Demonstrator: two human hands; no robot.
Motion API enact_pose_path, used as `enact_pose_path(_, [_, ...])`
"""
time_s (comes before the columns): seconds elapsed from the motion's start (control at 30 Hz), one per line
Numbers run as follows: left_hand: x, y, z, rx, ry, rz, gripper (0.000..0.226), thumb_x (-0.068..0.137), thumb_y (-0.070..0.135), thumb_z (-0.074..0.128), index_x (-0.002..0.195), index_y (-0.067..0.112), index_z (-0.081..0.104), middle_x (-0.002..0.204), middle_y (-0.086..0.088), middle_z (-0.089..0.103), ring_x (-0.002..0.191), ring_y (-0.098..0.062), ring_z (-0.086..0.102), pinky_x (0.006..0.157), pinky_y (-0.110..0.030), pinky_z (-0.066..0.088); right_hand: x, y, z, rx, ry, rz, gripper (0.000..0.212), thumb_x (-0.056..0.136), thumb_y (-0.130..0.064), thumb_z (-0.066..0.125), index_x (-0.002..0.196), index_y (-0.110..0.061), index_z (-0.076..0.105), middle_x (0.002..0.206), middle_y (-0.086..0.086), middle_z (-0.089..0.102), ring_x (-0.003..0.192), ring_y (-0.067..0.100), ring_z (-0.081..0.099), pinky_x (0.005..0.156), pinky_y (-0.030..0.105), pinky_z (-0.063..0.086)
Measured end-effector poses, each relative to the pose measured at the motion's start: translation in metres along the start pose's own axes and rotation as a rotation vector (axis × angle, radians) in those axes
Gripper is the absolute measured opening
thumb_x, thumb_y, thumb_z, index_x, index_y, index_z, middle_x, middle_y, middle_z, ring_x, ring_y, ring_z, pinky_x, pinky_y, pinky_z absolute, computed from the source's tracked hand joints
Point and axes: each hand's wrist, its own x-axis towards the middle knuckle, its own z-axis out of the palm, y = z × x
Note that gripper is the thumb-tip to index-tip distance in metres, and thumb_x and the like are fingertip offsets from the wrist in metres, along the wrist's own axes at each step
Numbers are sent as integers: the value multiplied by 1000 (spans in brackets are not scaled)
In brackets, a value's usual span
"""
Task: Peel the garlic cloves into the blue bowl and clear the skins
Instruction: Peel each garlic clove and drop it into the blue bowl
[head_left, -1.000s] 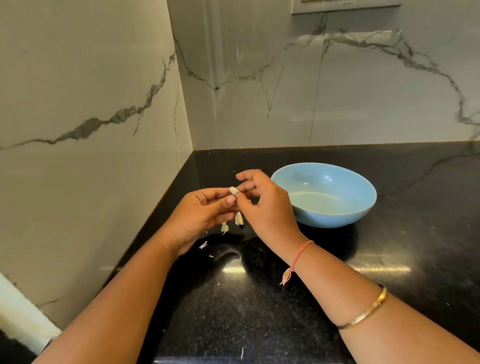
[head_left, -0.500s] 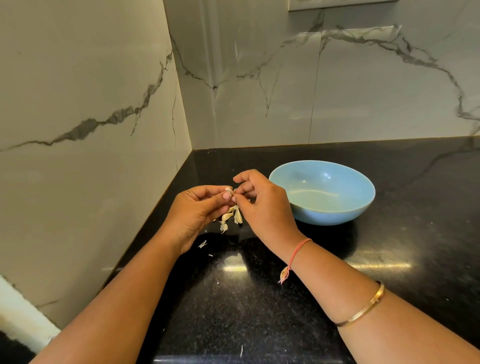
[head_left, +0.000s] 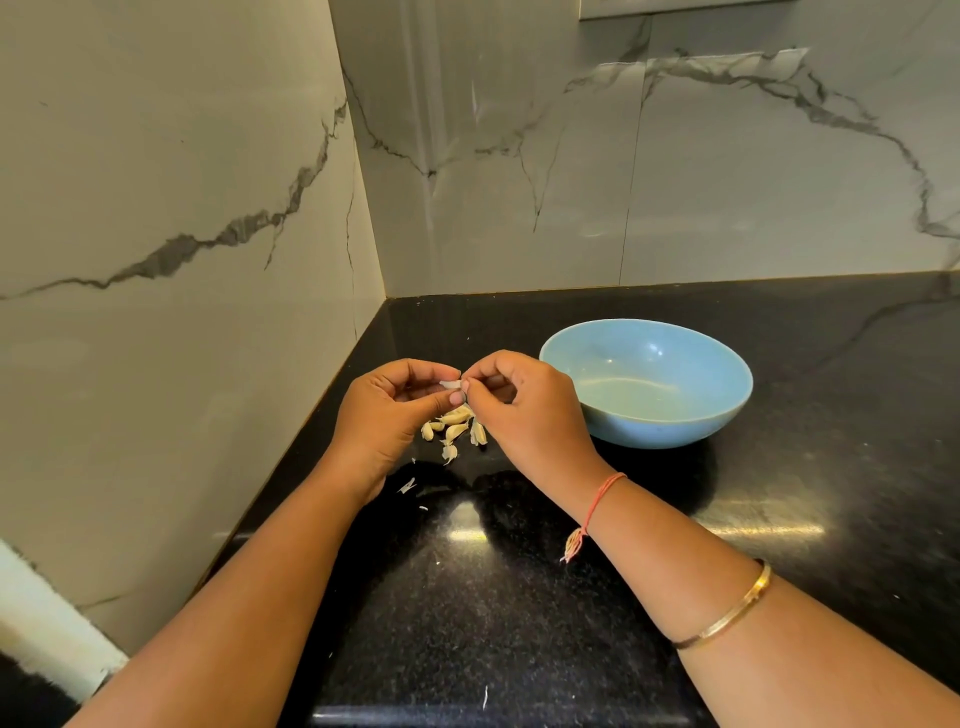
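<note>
Garlic clove (head_left: 451, 384) | still pinched between left hand (head_left: 387, 415) and right hand (head_left: 524, 410); more loose cloves (head_left: 457, 427) now show below them

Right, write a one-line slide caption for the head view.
Left hand and right hand pinch one pale garlic clove beside the round blue bowl.

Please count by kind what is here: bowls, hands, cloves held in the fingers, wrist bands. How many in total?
bowl: 1
hands: 2, left hand and right hand
held clove: 1
wrist bands: 2, thread and bangle
total: 6
The pile below the hands is too crowded to count.
</note>
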Motion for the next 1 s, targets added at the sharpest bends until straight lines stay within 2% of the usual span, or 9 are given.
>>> enact_pose_path(0.1, [0, 1, -1, -90, -34, -36, 24, 72, 0, 71, 90, 14, 70, 80, 6, 73, 78, -3, 68, 68, -14, 52, 1, 1, 0, -22, 3, 2, 11, 87, -16, 62, 86, -9, 70, 77, 0, 69, 70, 7, 63, 60, 8, 47])
enact_pose_path(0.2, [1, 1, -2, -297, -96, -110, 29, 70, 7, 66, 98, 10, 69, 89, -1, 74, 85, -8, 69, 73, -16, 53, 0, 1, -1, -24, 16, -5, 11, 88, -16, 61, 85, -9, 70, 74, -2, 67, 67, 6, 61, 59, 8, 46])
enact_pose_path(0.33, [2, 1, -1, -480, -82, -179, 27, 71, 7, 62, 97, 6, 67, 88, -4, 74, 83, -8, 69, 72, -14, 54, 0, 0, 0, -3, 7, -6, 11, 89, -15, 60, 85, -10, 69, 72, -2, 66, 66, 7, 61, 60, 11, 49])
enact_pose_path(0.47, [3, 1, 0, -541, -55, -230, 23, 79, 0, 58, 99, 8, 66, 88, -5, 73, 80, -9, 70, 66, -15, 55, 0, 0, 1, -10, -12, -13, 10, 90, -13, 58, 87, -11, 67, 74, -2, 65, 69, 11, 63, 65, 23, 55])
enact_pose_path(0.6, [4, 2, 1, -583, -47, -268, 27, 74, 3, 61, 100, 9, 65, 89, -7, 73, 80, -12, 71, 63, -19, 56, -1, -1, 1, -49, -29, -40, 11, 91, -13, 56, 88, -11, 67, 75, -3, 64, 68, 11, 62, 60, 11, 47])
enact_pose_path(0.8, [4, 1, 0, -592, -30, -299, 23, 71, 5, 63, 93, 5, 66, 84, -8, 73, 75, -12, 71, 62, -17, 56, -1, -2, 1, -94, -46, -79, 13, 92, -15, 55, 92, -9, 68, 81, 1, 68, 70, 7, 59, 59, 7, 41])
enact_pose_path(1.0, [3, 2, 1, -581, -26, -300, 25, 68, 4, 64, 93, 3, 67, 85, -9, 73, 76, -13, 71, 62, -17, 56, 0, -1, -1, -170, -29, -157, 15, 91, -16, 58, 96, -8, 69, 87, 4, 70, 77, 13, 63, 68, 22, 54])
